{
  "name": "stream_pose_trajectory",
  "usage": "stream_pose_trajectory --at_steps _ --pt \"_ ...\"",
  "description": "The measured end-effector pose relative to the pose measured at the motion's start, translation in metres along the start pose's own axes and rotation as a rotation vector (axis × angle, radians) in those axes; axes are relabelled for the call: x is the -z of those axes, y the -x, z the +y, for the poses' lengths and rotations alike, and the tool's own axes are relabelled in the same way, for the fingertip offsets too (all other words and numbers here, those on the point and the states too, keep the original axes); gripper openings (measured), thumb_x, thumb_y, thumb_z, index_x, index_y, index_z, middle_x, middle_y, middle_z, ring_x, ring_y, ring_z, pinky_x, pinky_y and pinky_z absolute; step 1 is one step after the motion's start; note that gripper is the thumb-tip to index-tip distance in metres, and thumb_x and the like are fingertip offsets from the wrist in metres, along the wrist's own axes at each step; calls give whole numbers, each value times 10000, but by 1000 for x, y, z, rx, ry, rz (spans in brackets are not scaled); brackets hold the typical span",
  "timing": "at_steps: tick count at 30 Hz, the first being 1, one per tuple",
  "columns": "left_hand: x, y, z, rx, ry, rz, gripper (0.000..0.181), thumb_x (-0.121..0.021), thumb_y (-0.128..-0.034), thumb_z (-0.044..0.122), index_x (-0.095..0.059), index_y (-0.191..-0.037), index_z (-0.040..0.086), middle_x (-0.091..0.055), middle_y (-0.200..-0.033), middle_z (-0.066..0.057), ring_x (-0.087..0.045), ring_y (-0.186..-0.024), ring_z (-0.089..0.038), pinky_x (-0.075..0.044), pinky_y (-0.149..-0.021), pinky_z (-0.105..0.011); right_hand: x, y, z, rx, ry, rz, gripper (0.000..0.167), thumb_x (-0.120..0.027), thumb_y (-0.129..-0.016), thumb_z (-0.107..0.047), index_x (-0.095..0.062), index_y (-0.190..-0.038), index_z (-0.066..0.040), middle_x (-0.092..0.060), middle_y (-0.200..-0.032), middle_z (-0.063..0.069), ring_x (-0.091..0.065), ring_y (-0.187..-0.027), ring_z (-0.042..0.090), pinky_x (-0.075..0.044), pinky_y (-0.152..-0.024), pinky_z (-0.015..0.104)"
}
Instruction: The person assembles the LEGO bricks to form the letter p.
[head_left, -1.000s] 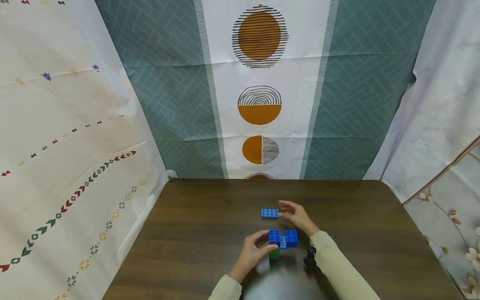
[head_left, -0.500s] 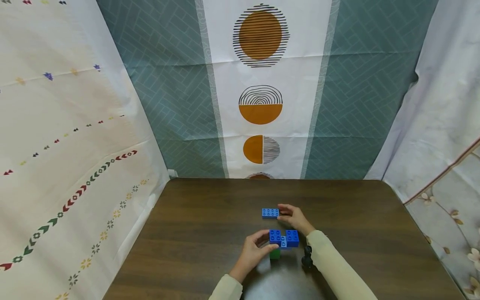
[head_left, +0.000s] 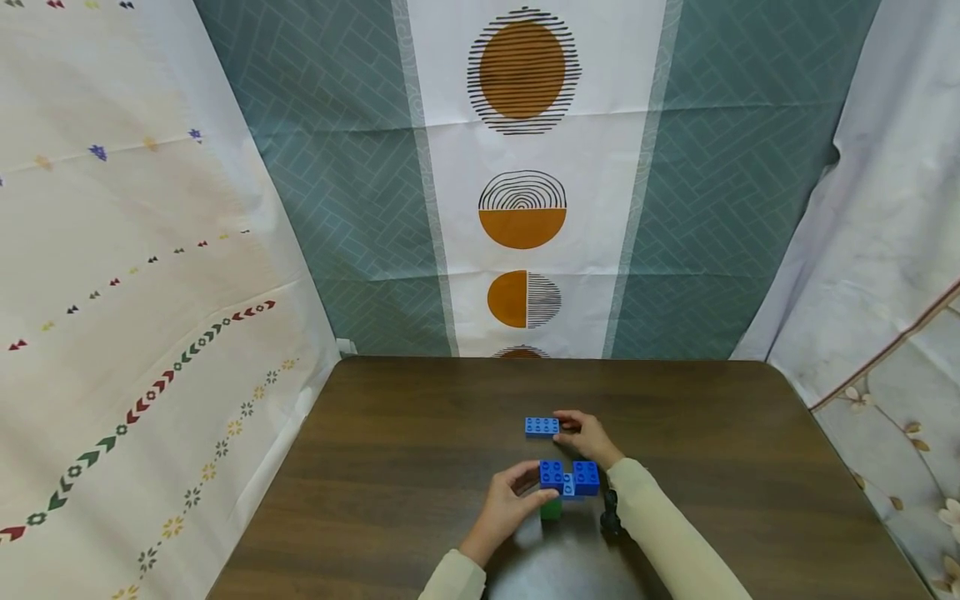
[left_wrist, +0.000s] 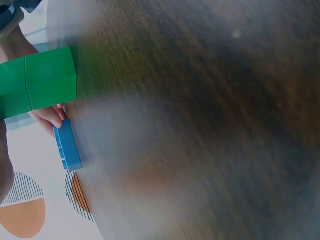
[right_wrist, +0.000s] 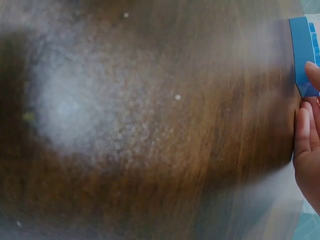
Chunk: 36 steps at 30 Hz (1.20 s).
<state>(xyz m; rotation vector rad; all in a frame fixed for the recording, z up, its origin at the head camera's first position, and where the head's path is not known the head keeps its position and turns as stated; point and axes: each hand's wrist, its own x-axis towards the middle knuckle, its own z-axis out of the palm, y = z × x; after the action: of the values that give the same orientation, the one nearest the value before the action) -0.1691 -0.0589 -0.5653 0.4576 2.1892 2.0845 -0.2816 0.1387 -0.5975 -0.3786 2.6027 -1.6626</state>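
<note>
In the head view, my left hand (head_left: 501,508) grips the left side of a brick structure, its thumb and fingers around a dark blue brick (head_left: 551,473). Another dark blue brick (head_left: 586,477) stands to the right, over a lighter blue piece (head_left: 568,485); green (head_left: 551,510) shows below. The left wrist view has two green blocks (left_wrist: 50,80) up close. Behind the structure, my right hand (head_left: 588,439) pinches the right end of a light blue brick (head_left: 542,427) lying on the table. The right wrist view shows the thumb against that brick's (right_wrist: 302,52) side.
A brown wooden table (head_left: 390,467) carries the bricks. A patterned cloth (head_left: 525,308) hangs behind its far edge, with pale cloths on the left (head_left: 172,250) and right (head_left: 862,275). A dark band (head_left: 610,512) is around my right wrist, close to the structure's right side.
My right hand has moved slightly left and toward me, its fingers closing in on the light blue brick's right end. My left hand and the structure have stayed in place.
</note>
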Motion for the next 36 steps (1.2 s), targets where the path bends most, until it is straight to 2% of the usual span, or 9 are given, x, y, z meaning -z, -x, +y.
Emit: stream_pose_trajectory --at_steps 9,13,18,21,24,32,36 --pt "0 0 -1 -15 -6 -10 345 -746 -857 162 -665 -1166 31 -683 -1114 -81 -636 -1057 -189 -498 -928 -312 -3 2 -3 -40 21 45 308 -736 -826 36 -669 -1127 30 -645 -1091 174 -592 -986 337 -508 -871 484" --pt "0 1 1 -28 -12 -8 340 -744 -855 104 -657 -1166 -1 -679 -1115 -118 -637 -1051 -210 -503 -926 -368 -2 3 -2 -25 21 47 292 -739 -821 38 -672 -1106 37 -654 -1067 181 -604 -969 343 -520 -854 477" --pt "0 4 16 -46 -5 -14 334 -734 -861 75 -644 -1159 -47 -667 -1112 -182 -632 -1059 -272 -487 -933 -458 1 5 -2 -15 2 26 286 -728 -834 33 -668 -1113 31 -657 -1070 178 -618 -979 345 -538 -836 454" --pt "1 6 27 -52 -7 -21 339 -734 -864 81 -642 -1161 -53 -663 -1114 -192 -625 -1069 -294 -491 -935 -440 5 6 -4 -39 -47 17 289 -714 -844 40 -660 -1127 29 -654 -1080 176 -621 -993 346 -548 -827 435" --pt "1 6 31 -41 -2 -20 345 -739 -857 71 -642 -1164 -51 -661 -1117 -193 -620 -1074 -307 -490 -940 -426 9 7 -5 -53 -77 16 289 -707 -850 39 -650 -1133 43 -650 -1086 191 -626 -994 353 -556 -811 423" --pt "0 6 29 -27 4 -3 356 -749 -849 80 -644 -1160 -57 -662 -1112 -202 -628 -1058 -303 -481 -932 -482 20 6 -3 -57 -91 31 305 -723 -851 -2 -646 -1141 47 -644 -1108 205 -632 -992 345 -564 -795 400" --pt "0 6 28 -25 -6 -7 350 -746 -853 89 -647 -1159 -51 -667 -1109 -188 -633 -1052 -279 -491 -930 -451 25 7 -6 -24 -106 14 311 -721 -855 -4 -638 -1148 61 -632 -1117 223 -632 -991 353 -569 -776 381"
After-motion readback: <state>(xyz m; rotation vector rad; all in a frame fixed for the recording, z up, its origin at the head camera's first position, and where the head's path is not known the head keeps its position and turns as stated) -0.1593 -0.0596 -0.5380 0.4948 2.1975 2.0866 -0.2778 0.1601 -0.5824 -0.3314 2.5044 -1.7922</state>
